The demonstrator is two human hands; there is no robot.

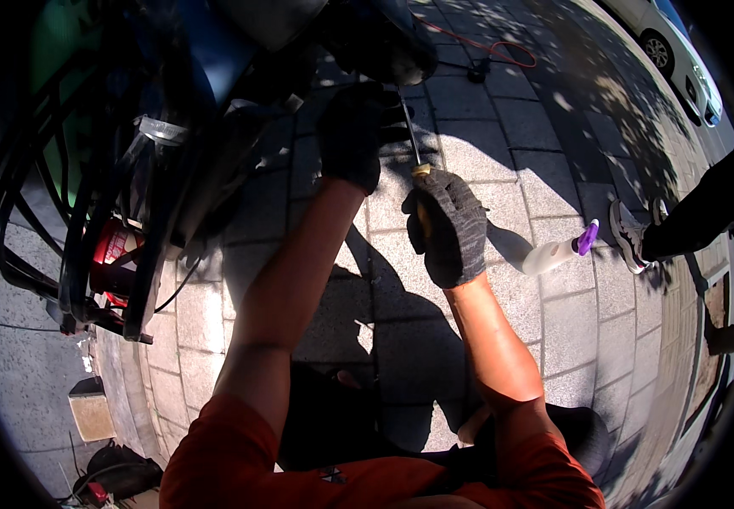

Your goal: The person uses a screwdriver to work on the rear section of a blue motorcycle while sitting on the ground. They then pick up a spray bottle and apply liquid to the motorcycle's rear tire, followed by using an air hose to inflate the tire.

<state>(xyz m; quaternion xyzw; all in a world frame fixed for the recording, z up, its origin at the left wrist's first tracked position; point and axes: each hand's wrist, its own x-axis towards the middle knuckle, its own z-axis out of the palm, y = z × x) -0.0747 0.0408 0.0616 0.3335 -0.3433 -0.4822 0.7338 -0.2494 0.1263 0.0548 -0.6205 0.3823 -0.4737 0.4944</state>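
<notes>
My right hand (450,225), in a dark grey knit glove, is closed round the yellowish handle of a screwdriver (410,131). Its long thin metal shaft points away from me, and the tip goes up to the underside of a dark rounded part (397,51) of what looks like a scooter or similar vehicle. Just left of the shaft is my left hand (354,136), in a black glove and mostly in shadow. Its fingers are stretched out toward the shaft with gaps between them; whether they touch it or the vehicle is hard to make out.
Black curved bars (70,195) form a rack on the left, with a red container (117,259) behind them. A translucent bottle with a purple top (554,253) lies on the paving, near a person's shoe (630,237). An orange cord (503,47) and white car (681,64) are farther off.
</notes>
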